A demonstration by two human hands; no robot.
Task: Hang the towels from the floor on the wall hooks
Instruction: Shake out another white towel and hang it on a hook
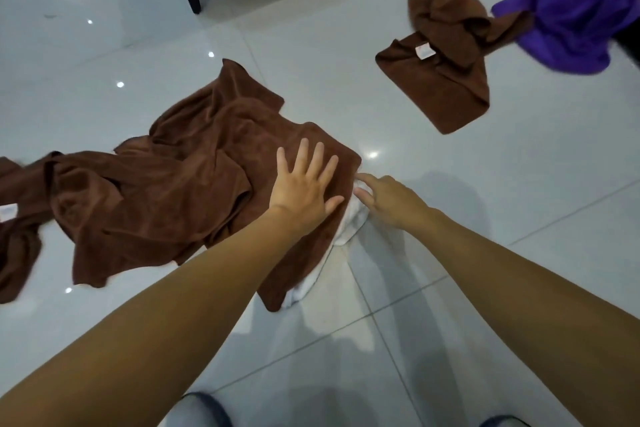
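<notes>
Left grip (303,189) lies flat, fingers apart, on the brown towel (180,177); right grip (391,199) touches the white towel (353,220) beneath, whether clamped I cannot tell

White towel (355,218): mostly hidden under large brown towel (194,184); only a strip along the near edge shows. Right hand (391,201): fingertips lost at that edge, grip unclear. Far-left brown towel (14,236): cut by frame edge. Purple towel (571,3): blurred, cut at right. Label (424,50) on folded brown towel (446,90): unreadable.
</notes>
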